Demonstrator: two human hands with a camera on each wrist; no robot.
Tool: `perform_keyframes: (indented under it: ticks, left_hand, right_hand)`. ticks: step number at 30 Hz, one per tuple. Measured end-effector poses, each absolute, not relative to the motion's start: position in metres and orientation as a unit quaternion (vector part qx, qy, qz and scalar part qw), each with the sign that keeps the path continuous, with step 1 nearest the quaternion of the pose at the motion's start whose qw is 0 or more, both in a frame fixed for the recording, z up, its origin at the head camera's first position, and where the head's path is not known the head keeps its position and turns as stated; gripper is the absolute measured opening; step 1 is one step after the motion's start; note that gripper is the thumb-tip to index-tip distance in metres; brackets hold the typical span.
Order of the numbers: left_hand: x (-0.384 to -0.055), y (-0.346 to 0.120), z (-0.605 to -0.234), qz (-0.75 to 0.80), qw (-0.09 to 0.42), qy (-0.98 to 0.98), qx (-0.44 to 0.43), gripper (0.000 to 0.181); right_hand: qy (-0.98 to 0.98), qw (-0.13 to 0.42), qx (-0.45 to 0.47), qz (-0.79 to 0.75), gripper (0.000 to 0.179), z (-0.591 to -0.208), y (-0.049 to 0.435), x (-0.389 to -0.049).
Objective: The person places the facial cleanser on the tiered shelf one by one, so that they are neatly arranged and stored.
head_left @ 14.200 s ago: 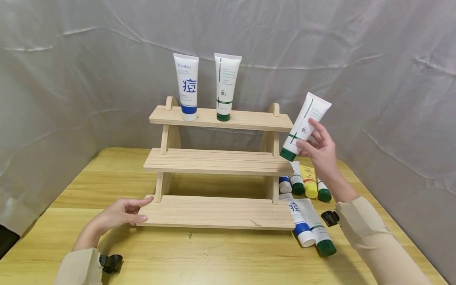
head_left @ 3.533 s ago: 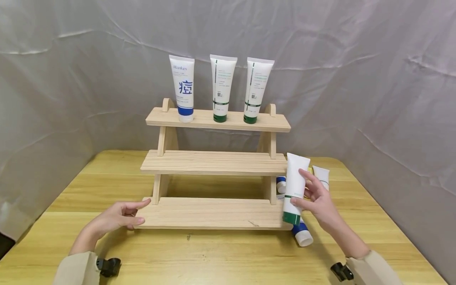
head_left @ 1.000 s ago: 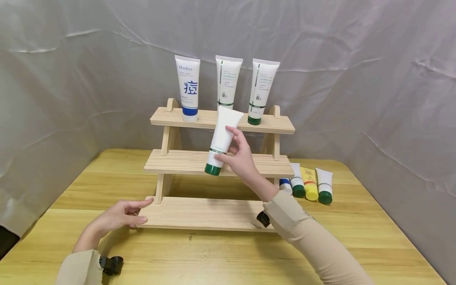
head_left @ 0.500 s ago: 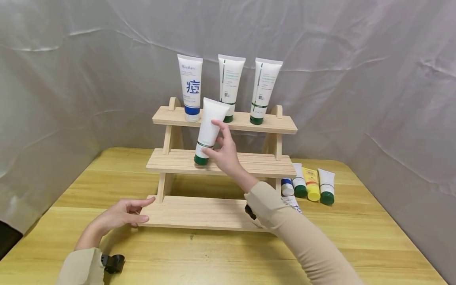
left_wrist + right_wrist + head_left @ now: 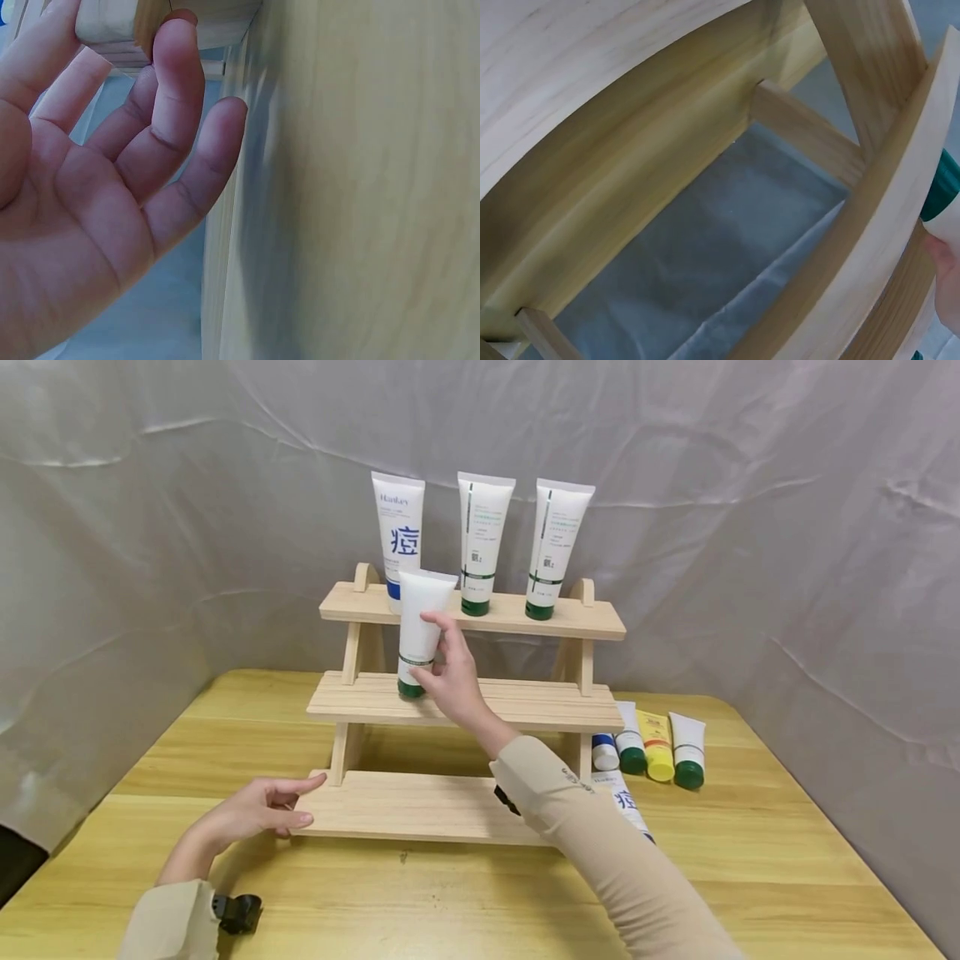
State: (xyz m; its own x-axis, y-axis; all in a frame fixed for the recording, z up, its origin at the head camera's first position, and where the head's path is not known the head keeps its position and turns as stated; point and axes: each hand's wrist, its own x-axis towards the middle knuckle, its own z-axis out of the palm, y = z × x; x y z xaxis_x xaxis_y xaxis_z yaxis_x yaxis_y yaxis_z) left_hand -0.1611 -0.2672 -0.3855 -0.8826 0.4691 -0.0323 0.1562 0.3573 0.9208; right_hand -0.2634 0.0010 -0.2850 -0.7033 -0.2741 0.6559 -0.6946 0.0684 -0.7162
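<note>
A three-tier wooden display rack stands on the table. My left hand grips the left end of its bottom shelf; in the left wrist view, fingers curl at the shelf's corner. With thumb and fingers, my right hand holds a white squeeze tube with a green cap, upright at the left part of the middle shelf. Whether the cap touches the wood I cannot tell. On the top shelf stand a blue-banded white tube and two green-capped white tubes.
Right of the rack, several tubes lie on the table, among them a yellow tube and a green-capped tube. Another blue-lettered tube lies nearer, partly hidden by the right sleeve. Grey cloth hangs behind.
The third tube came to stand on the top shelf. My right hand picked up another green-capped tube from the right, carried it left over the middle shelf and straightened it. My left hand stayed put.
</note>
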Motion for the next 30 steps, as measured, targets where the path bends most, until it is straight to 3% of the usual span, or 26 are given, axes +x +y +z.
perform_keyframes:
  ticks: [20,30]
  left_hand:
    - [-0.161,-0.268,-0.387,0.53,0.142,0.814,0.188,0.061]
    - [-0.161,-0.268,-0.386,0.531,0.145,0.813,0.19,0.061]
  right_hand:
    - [-0.735,0.178,0.394,0.523,0.068,-0.293,-0.012,-0.265]
    - [-0.723,0.163,0.384,0.551,0.052,-0.298,-0.008,-0.258]
